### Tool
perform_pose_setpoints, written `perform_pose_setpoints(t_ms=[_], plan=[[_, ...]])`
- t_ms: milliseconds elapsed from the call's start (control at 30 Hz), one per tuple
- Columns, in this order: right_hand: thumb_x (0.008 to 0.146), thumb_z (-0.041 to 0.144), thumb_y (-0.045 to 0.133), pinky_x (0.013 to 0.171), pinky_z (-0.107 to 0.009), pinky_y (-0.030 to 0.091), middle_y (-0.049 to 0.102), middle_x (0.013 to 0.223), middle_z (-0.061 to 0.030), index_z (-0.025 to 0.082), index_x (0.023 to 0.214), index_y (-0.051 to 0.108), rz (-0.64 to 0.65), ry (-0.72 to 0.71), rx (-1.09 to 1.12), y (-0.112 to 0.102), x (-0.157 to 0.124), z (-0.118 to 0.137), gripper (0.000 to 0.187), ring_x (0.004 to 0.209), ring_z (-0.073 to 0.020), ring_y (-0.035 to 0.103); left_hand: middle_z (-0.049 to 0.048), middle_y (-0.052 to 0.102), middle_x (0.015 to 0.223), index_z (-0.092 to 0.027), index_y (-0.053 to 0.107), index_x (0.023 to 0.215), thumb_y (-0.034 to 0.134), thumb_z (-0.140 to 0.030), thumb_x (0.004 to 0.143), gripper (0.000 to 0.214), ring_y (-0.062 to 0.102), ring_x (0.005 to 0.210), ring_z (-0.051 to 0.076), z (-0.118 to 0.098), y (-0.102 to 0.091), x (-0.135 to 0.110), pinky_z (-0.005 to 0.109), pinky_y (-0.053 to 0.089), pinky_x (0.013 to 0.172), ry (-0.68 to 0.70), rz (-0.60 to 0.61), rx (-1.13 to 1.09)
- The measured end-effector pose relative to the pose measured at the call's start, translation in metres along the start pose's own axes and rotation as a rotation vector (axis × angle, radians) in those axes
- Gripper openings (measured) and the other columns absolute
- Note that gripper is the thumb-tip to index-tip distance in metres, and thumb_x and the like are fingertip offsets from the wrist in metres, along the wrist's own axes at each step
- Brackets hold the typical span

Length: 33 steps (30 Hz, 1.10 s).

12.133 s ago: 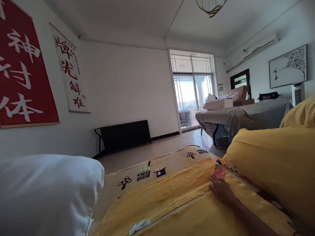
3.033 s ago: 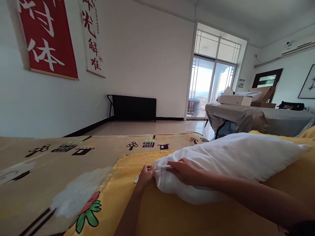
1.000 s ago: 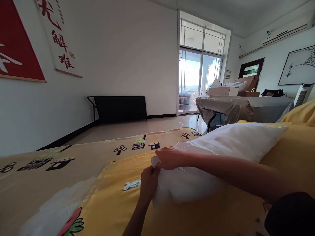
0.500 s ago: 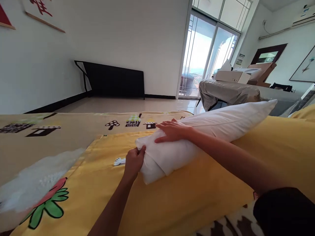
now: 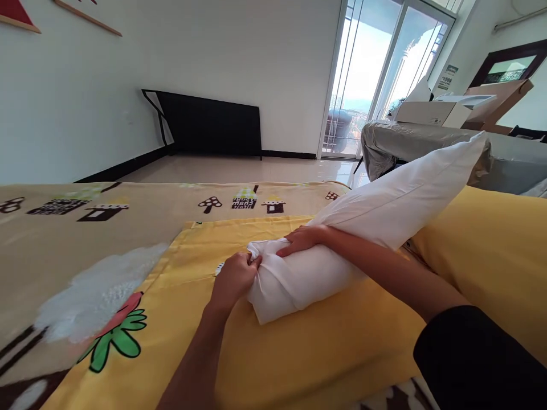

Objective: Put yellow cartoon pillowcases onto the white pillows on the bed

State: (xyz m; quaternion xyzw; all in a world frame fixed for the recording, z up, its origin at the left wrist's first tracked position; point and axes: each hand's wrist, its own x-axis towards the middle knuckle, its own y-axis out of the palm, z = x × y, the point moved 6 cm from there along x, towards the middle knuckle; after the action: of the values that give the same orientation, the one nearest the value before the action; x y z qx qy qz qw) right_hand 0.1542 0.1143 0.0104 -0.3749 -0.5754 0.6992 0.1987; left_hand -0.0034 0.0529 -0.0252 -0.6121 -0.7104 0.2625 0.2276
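A white pillow lies rolled lengthways across a flat yellow pillowcase, its far end tilted up to the right. My left hand is closed, pinching the pillow's near corner. My right hand lies on top of the roll near that end, fingers stretched out and pressing the fabric down. A black sleeve covers my right upper arm at the bottom right.
A beige sheet with printed houses and mushrooms covers the bed. A plump yellow pillow lies to the right. Beyond are a covered table with cardboard boxes, a black bench by the wall and glass balcony doors.
The pillow has been rolled tighter and its far end has risen. My left hand has bunched more of the near corner; my right hand has slid along the top of the roll.
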Motion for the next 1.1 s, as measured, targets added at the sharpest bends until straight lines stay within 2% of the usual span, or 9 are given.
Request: perform_pose_setpoints(t_ms=[167, 400, 500, 633, 700, 800, 900, 1000, 1100], plan=[[0.085, 0.073, 0.027, 0.071, -0.032, 0.043, 0.068, 0.101, -0.0179, 0.011, 0.102, 0.066, -0.160, 0.069, -0.020, 0.007, -0.033, 0.015, 0.075, 0.090, -0.0266, 0.065, 0.0044, 0.066, 0.064, -0.014, 0.066, 0.062, 0.062, -0.050, 0.059, 0.036, 0.057, 0.063, 0.020, -0.003, 0.000, -0.002, 0.026, 0.039, 0.056, 0.031, 0.196, -0.245], [0.092, 0.058, 0.034, 0.064, -0.027, 0.035, 0.070, 0.082, -0.0097, 0.017, 0.086, 0.068, -0.441, 0.042, -0.237, -0.006, -0.108, 0.044, 0.054, 0.074, -0.0186, 0.063, 0.0051, 0.065, 0.063, -0.012, 0.068, 0.061, 0.075, -0.050, 0.051, 0.040, 0.056, 0.061, 0.019, -0.045, -0.010, -0.036, 0.028, 0.042, 0.060, 0.227, 0.398, -0.457], [0.092, 0.048, 0.042, 0.067, -0.028, 0.034, 0.070, 0.077, -0.0078, 0.018, 0.084, 0.069, -0.523, 0.030, -0.383, -0.028, -0.135, 0.059, 0.042, 0.073, -0.0174, 0.061, 0.0055, 0.065, 0.068, -0.013, 0.066, 0.064, 0.064, -0.059, 0.064, 0.046, 0.056, 0.067, 0.018, -0.057, -0.029, -0.046, 0.029, 0.044, 0.066, 0.344, 0.363, -0.527], [0.093, 0.043, 0.041, 0.066, -0.028, 0.032, 0.067, 0.071, -0.0081, 0.017, 0.082, 0.068, -0.647, 0.027, -0.558, -0.075, -0.165, 0.076, 0.039, 0.069, -0.0170, 0.057, 0.0130, 0.066, 0.083, -0.013, 0.062, 0.082, 0.023, -0.065, 0.079, 0.065, 0.059, 0.079, 0.021, -0.048, -0.039, -0.035, 0.032, 0.046, 0.069, 0.403, 0.155, -0.536], [0.093, 0.042, 0.040, 0.064, -0.029, 0.031, 0.065, 0.067, -0.0079, 0.016, 0.080, 0.067, -0.712, 0.022, -0.622, -0.100, -0.179, 0.085, 0.040, 0.066, -0.0165, 0.054, 0.0135, 0.065, 0.080, -0.013, 0.061, 0.081, 0.028, -0.062, 0.077, 0.059, 0.059, 0.077, 0.023, -0.041, -0.020, -0.030, 0.032, 0.045, 0.066, 0.391, 0.153, -0.417], [0.093, 0.041, 0.037, 0.063, -0.030, 0.030, 0.061, 0.063, -0.0068, 0.016, 0.078, 0.065, -0.793, -0.001, -0.710, -0.132, -0.194, 0.102, 0.041, 0.064, -0.0161, 0.050, 0.0100, 0.065, 0.072, -0.015, 0.061, 0.071, 0.047, -0.050, 0.071, 0.038, 0.059, 0.072, 0.023, -0.039, 0.034, -0.034, 0.034, 0.046, 0.069, 0.414, 0.270, -0.154], [0.094, 0.038, 0.032, 0.063, -0.031, 0.029, 0.059, 0.062, -0.0063, 0.016, 0.078, 0.063, -0.822, -0.035, -0.786, -0.151, -0.201, 0.120, 0.041, 0.064, -0.0163, 0.047, 0.0137, 0.066, 0.093, -0.014, 0.064, 0.081, 0.054, -0.036, 0.071, 0.026, 0.057, 0.096, 0.028, -0.042, 0.082, -0.048, 0.040, 0.041, 0.089, 0.485, 0.293, 0.100], [0.094, 0.030, 0.031, 0.064, -0.031, 0.028, 0.057, 0.063, -0.0057, 0.017, 0.078, 0.062, -0.798, -0.084, -0.836, -0.158, -0.201, 0.136, 0.037, 0.064, -0.0159, 0.044, 0.0187, 0.053, 0.124, -0.012, 0.059, 0.109, 0.050, -0.034, 0.078, 0.039, 0.042, 0.119, 0.032, -0.041, 0.105, -0.057, 0.045, 0.029, 0.101, 0.532, 0.244, 0.273], [0.093, 0.024, 0.029, 0.064, -0.031, 0.028, 0.057, 0.063, -0.0052, 0.017, 0.076, 0.060, -0.756, -0.140, -0.864, -0.158, -0.199, 0.146, 0.036, 0.064, -0.0155, 0.043, 0.0183, 0.047, 0.131, -0.013, 0.053, 0.121, 0.042, -0.039, 0.083, 0.048, 0.038, 0.123, 0.032, -0.036, 0.108, -0.058, 0.047, 0.027, 0.101, 0.543, 0.231, 0.367]])
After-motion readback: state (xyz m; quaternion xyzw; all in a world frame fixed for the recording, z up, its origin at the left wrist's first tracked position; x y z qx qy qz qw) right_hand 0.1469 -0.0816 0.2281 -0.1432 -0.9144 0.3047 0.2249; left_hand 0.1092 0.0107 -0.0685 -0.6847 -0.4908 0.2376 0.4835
